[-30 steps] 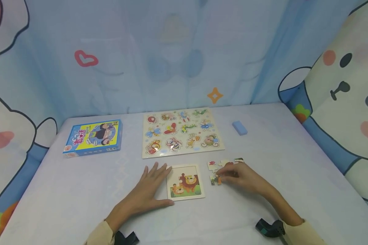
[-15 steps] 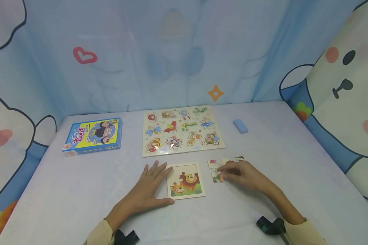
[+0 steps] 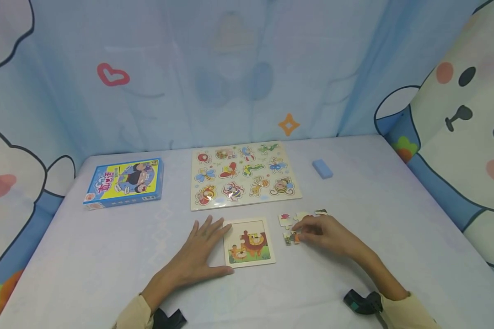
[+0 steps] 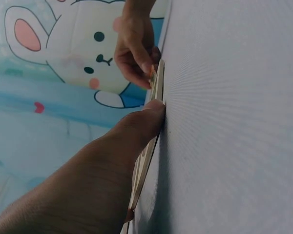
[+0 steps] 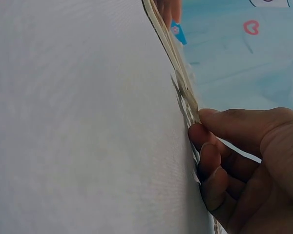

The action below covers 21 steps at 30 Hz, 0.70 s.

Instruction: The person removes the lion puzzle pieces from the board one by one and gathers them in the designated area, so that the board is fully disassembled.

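Puzzle piece [image 3: 295, 238] shifted slightly away from lion puzzle [image 3: 253, 264] | right fingers [image 3: 308, 223] pinching it | left fingers [image 3: 220, 236] spread

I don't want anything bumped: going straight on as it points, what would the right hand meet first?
First the puzzle piece at the fingertips of the right hand; beyond it, likely the right edge of the puzzle tray, though height is unclear.

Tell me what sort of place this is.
Probably an indoor play or activity corner: a blue cartoon-print curtain hangs behind a cloth-covered table, which bears a lion puzzle and a picture board.
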Available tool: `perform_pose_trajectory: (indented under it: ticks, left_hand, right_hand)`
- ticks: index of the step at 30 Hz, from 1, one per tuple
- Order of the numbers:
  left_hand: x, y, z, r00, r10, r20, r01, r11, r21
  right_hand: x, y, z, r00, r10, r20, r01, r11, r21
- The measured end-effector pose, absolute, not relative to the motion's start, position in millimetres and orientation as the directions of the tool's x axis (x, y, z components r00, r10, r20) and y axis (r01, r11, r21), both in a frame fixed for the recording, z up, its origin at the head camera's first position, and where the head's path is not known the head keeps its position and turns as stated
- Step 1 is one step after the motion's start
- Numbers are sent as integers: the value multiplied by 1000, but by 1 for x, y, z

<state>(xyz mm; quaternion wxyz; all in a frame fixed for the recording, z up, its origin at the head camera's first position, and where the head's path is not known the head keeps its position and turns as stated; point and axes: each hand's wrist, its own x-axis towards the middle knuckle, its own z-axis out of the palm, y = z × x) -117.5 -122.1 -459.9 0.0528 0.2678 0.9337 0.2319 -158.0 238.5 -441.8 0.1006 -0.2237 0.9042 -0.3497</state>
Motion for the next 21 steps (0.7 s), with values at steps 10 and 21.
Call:
perform_pose_trajectory:
  ticks: [10, 21]
  left_hand:
    - [-118, -122, -461, -851, 525, 20, 473, 750, 463]
    - [-117, -122, -462, -852, 523, 30, 474, 746, 468]
  right_hand:
    - [-159, 238, -444, -877, -480, -4, -351, 647, -677]
    - [-158, 238, -444, -887, -461, -19, -330, 662, -673]
